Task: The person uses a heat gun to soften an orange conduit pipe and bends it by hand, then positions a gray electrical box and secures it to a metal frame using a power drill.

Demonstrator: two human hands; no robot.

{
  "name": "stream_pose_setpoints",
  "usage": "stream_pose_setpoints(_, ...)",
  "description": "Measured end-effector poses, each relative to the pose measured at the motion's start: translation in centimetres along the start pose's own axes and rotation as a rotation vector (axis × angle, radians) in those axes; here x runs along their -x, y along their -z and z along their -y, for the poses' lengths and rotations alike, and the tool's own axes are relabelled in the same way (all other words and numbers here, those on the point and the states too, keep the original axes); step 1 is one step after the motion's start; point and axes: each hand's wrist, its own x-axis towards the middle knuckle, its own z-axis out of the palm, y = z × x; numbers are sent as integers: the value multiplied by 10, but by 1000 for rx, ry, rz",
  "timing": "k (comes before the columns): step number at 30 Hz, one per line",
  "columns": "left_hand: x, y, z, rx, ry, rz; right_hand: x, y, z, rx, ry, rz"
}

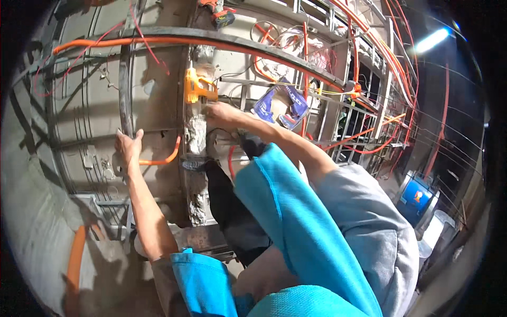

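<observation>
yellow power tool [196, 87] pressed against a rough concrete column [196, 132], a little above mid-height in the head view, nose toward the wall. right hand [222, 113] just below and beside the tool's handle, fingers curled at it; hard to tell whether fully closed round the grip. left hand [128, 148] spread open, palm flat against the grey wall panel [153, 105], thumb up beside a dark curved conduit [125, 90], holding nothing. short orange conduit [161, 158] running from just beside the left hand to the column. blue sleeves [285, 211] over both arms, grey shirt at the right. blue and white package [282, 103] lying right of the right hand among white and orange wires. long orange conduits [369, 37] strung across a metal stud frame [364, 121] further right. dusty, chipped concrete, bare grey panels scored with curved lines, unfinished building interior. bright strip light [432, 39] at upper right, darkness around it. blue drum [417, 195] low at right, well apart from the hands.
</observation>
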Motion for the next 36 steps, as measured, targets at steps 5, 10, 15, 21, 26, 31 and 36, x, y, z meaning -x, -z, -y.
stream_pose_setpoints(5, -19, -41, -13, -200, -82, -105, 133, 20, -158, 385, -109, -383)
stream_pose_setpoints(10, -18, -19, 5, -370, -50, -52, 49, 143, -85, 404, 100, -1170)
stream_pose_setpoints(15, -54, -24, 10, -263, -88, -20, -51, 180, -63, 593, -361, -859)
stream_pose_setpoints(21, -80, -17, -15, 45, 19, -137, -82, 191, -63, 277, -606, -816)
stream_pose_setpoints(26, -82, -28, -21, 182, 20, -128, -76, 201, -67, 440, -702, -600)
stream_pose_setpoints(31, -89, -35, -9, 215, 63, -128, -87, 198, -71, 327, -650, -717)
stream_pose_setpoints(36, -80, -17, -13, 164, 63, -110, -94, 193, -63, 380, -760, -710)
